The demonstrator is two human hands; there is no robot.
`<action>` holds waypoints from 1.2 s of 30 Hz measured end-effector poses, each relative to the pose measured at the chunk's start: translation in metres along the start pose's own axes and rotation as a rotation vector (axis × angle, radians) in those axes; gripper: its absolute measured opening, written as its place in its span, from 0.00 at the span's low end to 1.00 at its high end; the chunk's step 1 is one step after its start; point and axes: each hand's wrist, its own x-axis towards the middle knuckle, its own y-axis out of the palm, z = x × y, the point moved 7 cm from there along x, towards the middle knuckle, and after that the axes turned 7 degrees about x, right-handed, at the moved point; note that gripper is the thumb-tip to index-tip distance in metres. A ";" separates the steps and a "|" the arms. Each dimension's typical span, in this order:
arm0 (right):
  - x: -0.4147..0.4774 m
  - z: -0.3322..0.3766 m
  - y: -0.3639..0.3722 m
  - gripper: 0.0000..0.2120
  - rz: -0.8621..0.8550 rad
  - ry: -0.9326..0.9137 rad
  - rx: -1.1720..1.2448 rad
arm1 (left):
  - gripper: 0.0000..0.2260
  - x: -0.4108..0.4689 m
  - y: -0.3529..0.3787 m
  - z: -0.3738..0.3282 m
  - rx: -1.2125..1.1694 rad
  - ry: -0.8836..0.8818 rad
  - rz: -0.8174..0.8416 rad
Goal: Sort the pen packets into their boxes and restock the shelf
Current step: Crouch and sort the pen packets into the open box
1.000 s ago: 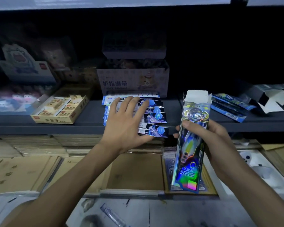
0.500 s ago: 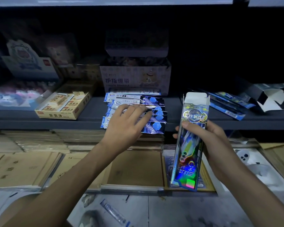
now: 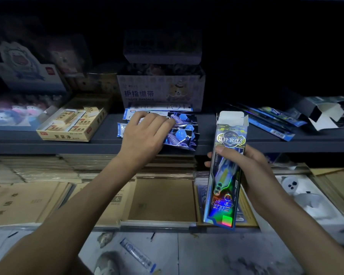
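The pen packets (image 3: 184,132), a fanned pile of shiny blue sleeves, lie on the dark shelf (image 3: 99,144) near its front lip, some corners reaching the edge. The left hand (image 3: 145,135) sits on the pile's left half with its fingers bent down over the sleeves, grasping them; only the right ends of the packets show past the fingertips. Just right of the pile and apart from it, the right hand (image 3: 246,171) clasps a tall holographic box (image 3: 224,175) around its middle, thumb across the front face. The box stands nearly upright in front of the shelf edge, its top flaps open and level with the packets, its lower end hanging above the stock below. Behind the pile a finger-bandage box (image 3: 159,92) closes off the back of the shelf. To the left an eraser box (image 3: 72,126) sits at an angle, with a bare strip of shelf between it and the packets. To the right, beyond the held box, more blue packets (image 3: 272,124) and an opened dark carton (image 3: 324,114) take up the shelf. Below the lip lie stacks of brown notebooks (image 3: 163,199), and a loose packet (image 3: 137,255) rests on the floor (image 3: 216,255) between the forearms.
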 end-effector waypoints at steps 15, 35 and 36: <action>-0.008 -0.030 0.045 0.27 0.214 0.268 0.444 | 0.31 0.003 0.004 0.014 -0.137 -0.135 -0.067; 0.009 -0.022 0.075 0.26 0.204 0.298 0.571 | 0.11 -0.041 -0.098 0.002 -0.333 -0.064 -0.101; 0.009 -0.023 0.074 0.24 0.196 0.297 0.556 | 0.10 -0.055 -0.097 -0.008 -0.341 -0.006 -0.026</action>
